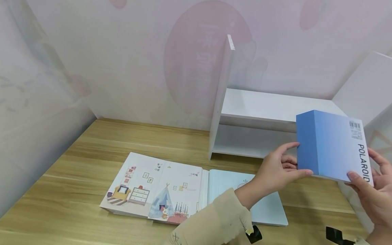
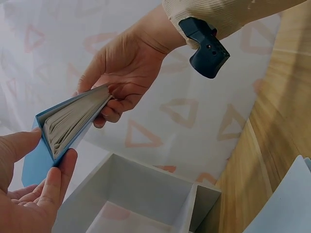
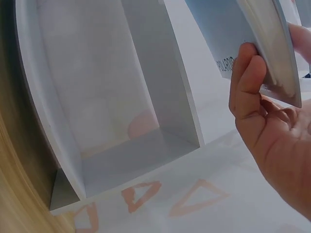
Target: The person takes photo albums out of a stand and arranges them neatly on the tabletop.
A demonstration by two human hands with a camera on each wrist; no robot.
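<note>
A blue photo album (image 1: 333, 146) marked POLAROID is held up over the right side of the table, in front of the shelf. My left hand (image 1: 277, 166) grips its spine side, thumb at the lower edge and index finger higher up. On the opposite edge, my right hand (image 1: 373, 190) pinches the cover, its thumb on the face near the lettering. The left wrist view shows the album's pale page edges (image 2: 73, 121) between both hands, the covers nearly closed. In the right wrist view, curled fingers of the right hand (image 3: 272, 126) lie against the album (image 3: 218, 34).
A white two-level shelf (image 1: 260, 103) with a tall side panel (image 1: 222, 92) stands against the patterned wall. On the wooden table (image 1: 76, 177) lies a white illustrated album (image 1: 137, 177), and to its right a light blue one (image 1: 272, 207), partly covered by my left forearm.
</note>
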